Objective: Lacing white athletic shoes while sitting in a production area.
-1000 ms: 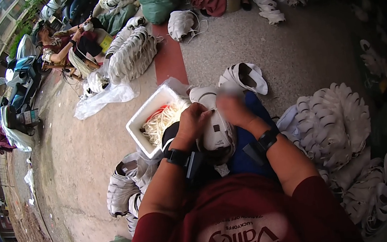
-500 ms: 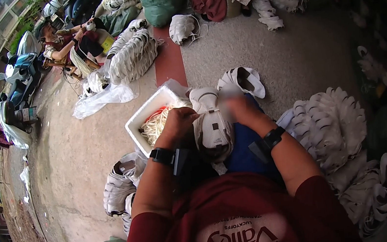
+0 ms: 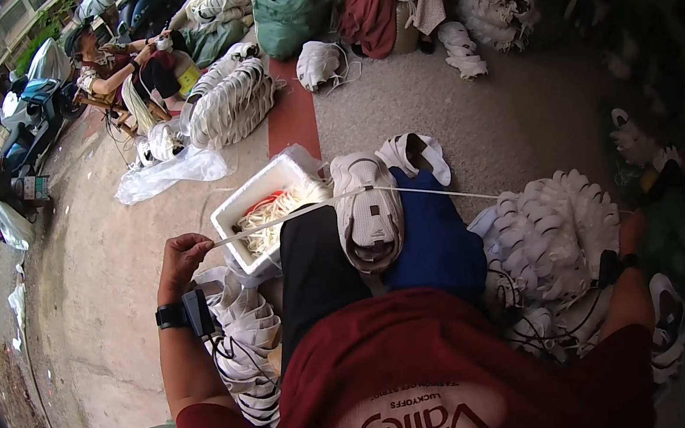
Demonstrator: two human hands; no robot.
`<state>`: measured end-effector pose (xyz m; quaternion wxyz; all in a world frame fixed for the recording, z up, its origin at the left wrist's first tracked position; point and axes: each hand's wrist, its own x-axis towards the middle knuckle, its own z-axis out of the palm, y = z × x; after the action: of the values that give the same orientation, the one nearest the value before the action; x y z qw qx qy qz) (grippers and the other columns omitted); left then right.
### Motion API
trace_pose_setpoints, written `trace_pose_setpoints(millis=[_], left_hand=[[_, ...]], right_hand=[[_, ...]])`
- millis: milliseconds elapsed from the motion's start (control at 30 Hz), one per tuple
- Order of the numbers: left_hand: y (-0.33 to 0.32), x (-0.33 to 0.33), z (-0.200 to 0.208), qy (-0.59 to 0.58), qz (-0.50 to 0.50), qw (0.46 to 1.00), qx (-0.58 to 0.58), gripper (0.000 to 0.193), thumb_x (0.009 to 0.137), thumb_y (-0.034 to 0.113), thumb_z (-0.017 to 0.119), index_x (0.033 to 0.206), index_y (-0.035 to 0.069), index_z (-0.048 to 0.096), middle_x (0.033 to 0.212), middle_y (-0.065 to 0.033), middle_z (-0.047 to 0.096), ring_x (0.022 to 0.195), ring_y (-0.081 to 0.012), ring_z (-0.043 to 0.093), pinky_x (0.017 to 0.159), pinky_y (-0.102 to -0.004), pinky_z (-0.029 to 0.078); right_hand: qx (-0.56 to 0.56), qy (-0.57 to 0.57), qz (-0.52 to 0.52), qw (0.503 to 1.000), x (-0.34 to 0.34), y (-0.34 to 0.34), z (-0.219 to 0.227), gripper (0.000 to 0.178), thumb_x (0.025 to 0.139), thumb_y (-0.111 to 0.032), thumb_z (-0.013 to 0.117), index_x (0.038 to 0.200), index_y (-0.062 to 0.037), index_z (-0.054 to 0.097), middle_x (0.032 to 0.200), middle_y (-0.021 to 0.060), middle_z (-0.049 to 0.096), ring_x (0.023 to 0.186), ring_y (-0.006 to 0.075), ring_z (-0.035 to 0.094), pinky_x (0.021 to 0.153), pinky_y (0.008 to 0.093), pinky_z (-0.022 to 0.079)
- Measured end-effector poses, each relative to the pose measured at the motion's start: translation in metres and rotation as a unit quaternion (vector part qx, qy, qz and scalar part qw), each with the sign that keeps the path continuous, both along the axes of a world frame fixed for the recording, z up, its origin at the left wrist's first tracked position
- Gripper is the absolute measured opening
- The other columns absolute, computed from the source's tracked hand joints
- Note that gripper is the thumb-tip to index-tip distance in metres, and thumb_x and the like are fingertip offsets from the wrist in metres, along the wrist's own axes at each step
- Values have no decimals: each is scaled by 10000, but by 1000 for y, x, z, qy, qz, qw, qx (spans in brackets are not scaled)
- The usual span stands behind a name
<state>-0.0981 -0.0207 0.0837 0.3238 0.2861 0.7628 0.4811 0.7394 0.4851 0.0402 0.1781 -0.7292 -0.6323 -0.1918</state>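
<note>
A seated person in a maroon T-shirt looks down at a white shoe upper (image 3: 371,219) on their lap, between a black-clad left thigh (image 3: 310,262) and a blue cloth (image 3: 434,240) over the right. A thin white lace (image 3: 307,210) crosses the upper's middle and runs out to both sides, nearly straight.

The left hand (image 3: 185,258) is out to the left, fingertips pinched on the lace. The right hand (image 3: 631,230) is far out to the right, dim and blurred; the lace runs toward that side and is lost against pale shoes, so I cannot tell whether the fingers are open or closed. Each wrist wears a dark band.

Just left of the upper, an open white foam box (image 3: 247,190) holds a tangle of cream laces (image 3: 262,234) and something red. A 2nd white upper (image 3: 432,156) lies just beyond the blue cloth. Stacked white uppers stand at either side: a curved row (image 3: 246,337) below the left hand and a large heap (image 3: 553,219) near the right forearm. At upper left, a co-worker (image 3: 117,75) sits near parked scooters (image 3: 34,108).
</note>
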Motion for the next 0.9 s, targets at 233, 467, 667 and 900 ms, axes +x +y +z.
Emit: trace_pose_setpoints(millis=[233, 467, 667, 900], left_hand=[[-86, -27, -23, 13, 43, 997, -61, 131, 786, 162, 684, 765, 33, 675, 579, 27, 568, 467, -39, 451, 427, -196, 348], [-193, -47, -71, 9, 122, 983, -140, 107, 786, 140, 679, 766, 34, 684, 557, 13, 565, 440, -50, 462, 393, -200, 352], [-250, -40, -103, 2, 167, 964, -206, 152, 763, 141, 711, 690, 16, 666, 542, -12, 579, 422, -64, 476, 386, -214, 350], [-157, -11, -127, -134, 174, 958, -184, 306, 834, 294, 658, 729, 7, 636, 515, -13, 526, 394, -94, 459, 380, -242, 351]], right_hand=[[-34, -179, -37, 983, 56, -64, 9, 277, 852, -123, 490, 1080, 23, 543, 1062, 222, 564, 984, 341, 563, 856, 398, 451], [-45, 3, -61, 997, -93, -96, -19, 165, 705, -100, 562, 754, 46, 621, 792, 222, 636, 755, 408, 618, 649, 461, 487], [-353, 592, 204, 695, -272, -96, -55, 84, 766, -41, 627, 703, -26, 573, 532, 39, 530, 428, 109, 476, 402, 225, 368], [-493, 540, 455, 509, -473, -163, -18, 56, 757, -19, 614, 723, 6, 577, 891, 165, 665, 741, 114, 609, 649, 235, 476]])
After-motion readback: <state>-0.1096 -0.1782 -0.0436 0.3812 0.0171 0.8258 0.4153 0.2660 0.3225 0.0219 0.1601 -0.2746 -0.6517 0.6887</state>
